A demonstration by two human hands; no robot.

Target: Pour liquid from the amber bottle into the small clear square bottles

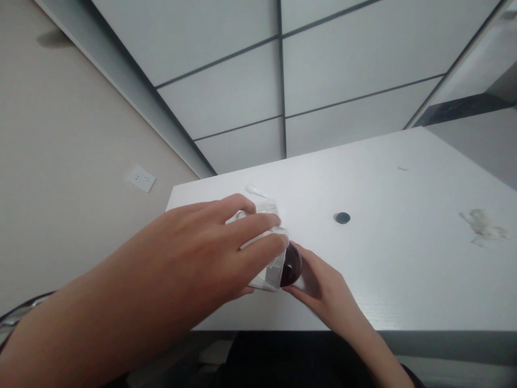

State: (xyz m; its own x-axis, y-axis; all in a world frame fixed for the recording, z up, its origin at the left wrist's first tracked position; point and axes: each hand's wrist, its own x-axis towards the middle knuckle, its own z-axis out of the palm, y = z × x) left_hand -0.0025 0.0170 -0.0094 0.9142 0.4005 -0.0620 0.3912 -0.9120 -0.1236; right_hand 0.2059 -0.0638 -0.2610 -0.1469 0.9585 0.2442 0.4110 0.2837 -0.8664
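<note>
My left hand [214, 248] is closed over the top of a clear-and-white boxy package [273, 272], its fingers spread across it. Against the package's right side is a small round vessel [292, 264], dark red inside or in colour; its kind is partly hidden. My right hand [323, 285] curls round that vessel from the right, thumb and fingers on either side. Whether package and vessel touch is hard to make out. Both hands are above the near part of the white table [383, 258].
A dark round cap [343, 217] lies on the table right of my hands. Crumpled whitish tissue [484, 223] is at the far right, and a small pale scrap [403, 168] sits farther back. A wall with a socket [142, 178] stands left; panelled doors [242, 86] stand behind the table.
</note>
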